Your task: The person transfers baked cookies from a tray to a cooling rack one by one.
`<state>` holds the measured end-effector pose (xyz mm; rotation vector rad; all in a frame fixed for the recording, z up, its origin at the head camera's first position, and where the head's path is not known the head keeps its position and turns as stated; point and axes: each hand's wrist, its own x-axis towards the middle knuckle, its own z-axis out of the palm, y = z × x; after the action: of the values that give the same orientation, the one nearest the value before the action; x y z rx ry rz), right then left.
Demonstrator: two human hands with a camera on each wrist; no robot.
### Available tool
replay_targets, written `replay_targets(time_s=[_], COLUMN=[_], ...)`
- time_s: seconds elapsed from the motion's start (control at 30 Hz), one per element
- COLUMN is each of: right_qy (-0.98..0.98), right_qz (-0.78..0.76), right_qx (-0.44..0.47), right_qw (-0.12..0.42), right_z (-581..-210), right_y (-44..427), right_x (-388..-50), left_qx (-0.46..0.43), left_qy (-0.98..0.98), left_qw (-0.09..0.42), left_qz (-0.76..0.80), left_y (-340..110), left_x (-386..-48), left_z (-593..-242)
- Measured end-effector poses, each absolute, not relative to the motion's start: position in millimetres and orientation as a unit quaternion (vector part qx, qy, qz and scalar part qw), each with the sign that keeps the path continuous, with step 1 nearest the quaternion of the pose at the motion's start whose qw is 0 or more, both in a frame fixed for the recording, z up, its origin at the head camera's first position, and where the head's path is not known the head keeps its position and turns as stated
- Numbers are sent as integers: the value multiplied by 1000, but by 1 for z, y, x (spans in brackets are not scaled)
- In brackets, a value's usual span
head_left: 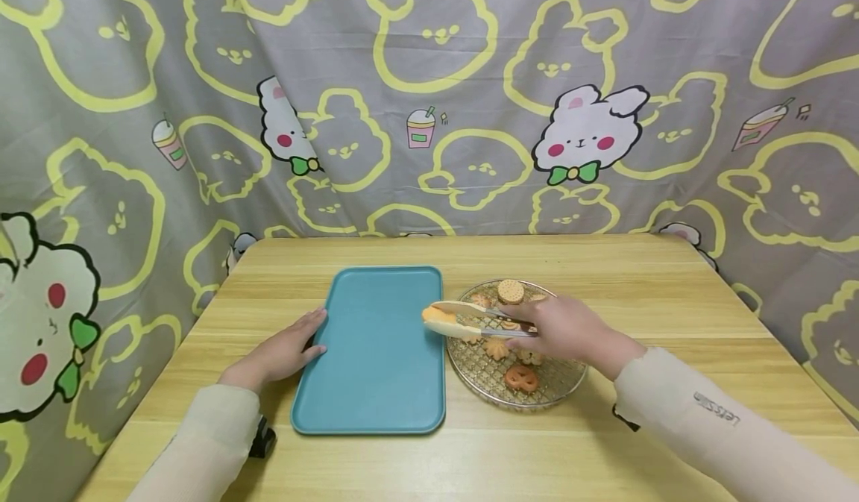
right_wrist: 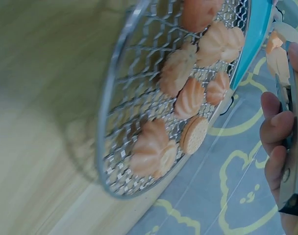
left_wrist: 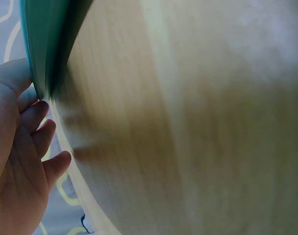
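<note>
My right hand (head_left: 570, 330) grips a pair of tongs (head_left: 452, 330) with cream tips and metal arms. Between the tips is a yellow-orange cookie (head_left: 438, 314), held over the right edge of a blue-green tray (head_left: 376, 368). At the tray's left edge rests my left hand (head_left: 285, 349); in the left wrist view its loosely bent fingers (left_wrist: 57, 164) touch or lie beside the tray's side (left_wrist: 38, 44). Right of the tray stands a round wire rack (head_left: 483, 375) bearing several cookies, among them a pretzel-shaped one (head_left: 521, 378), a round one (head_left: 511, 291) and a ridged one (head_left: 497, 348).
A wooden table (head_left: 510, 457) carries the tray and rack, which stand close together. Behind and beside it hangs a grey patterned curtain (head_left: 470, 62). A small black object (head_left: 263, 438) shows at my left wrist.
</note>
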<state>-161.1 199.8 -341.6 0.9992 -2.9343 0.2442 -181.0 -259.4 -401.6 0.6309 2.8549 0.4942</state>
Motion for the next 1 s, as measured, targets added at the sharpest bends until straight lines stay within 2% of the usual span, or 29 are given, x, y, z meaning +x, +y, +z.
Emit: replay_targets(time_s=[0.63,1.0], right_qy=[-944,-946], right_qz=[64,74], right_qx=[320,316], right_qw=[40,0], right_z=[-338,-339], right_y=[238,244], right_x=[-135,-119], left_qx=[208,206], left_qy=[958,959], left_qw=[93,96], left_qz=[173,170], left_y=[-258,-258], left_x=[-179,-179], left_z=[-400,-399])
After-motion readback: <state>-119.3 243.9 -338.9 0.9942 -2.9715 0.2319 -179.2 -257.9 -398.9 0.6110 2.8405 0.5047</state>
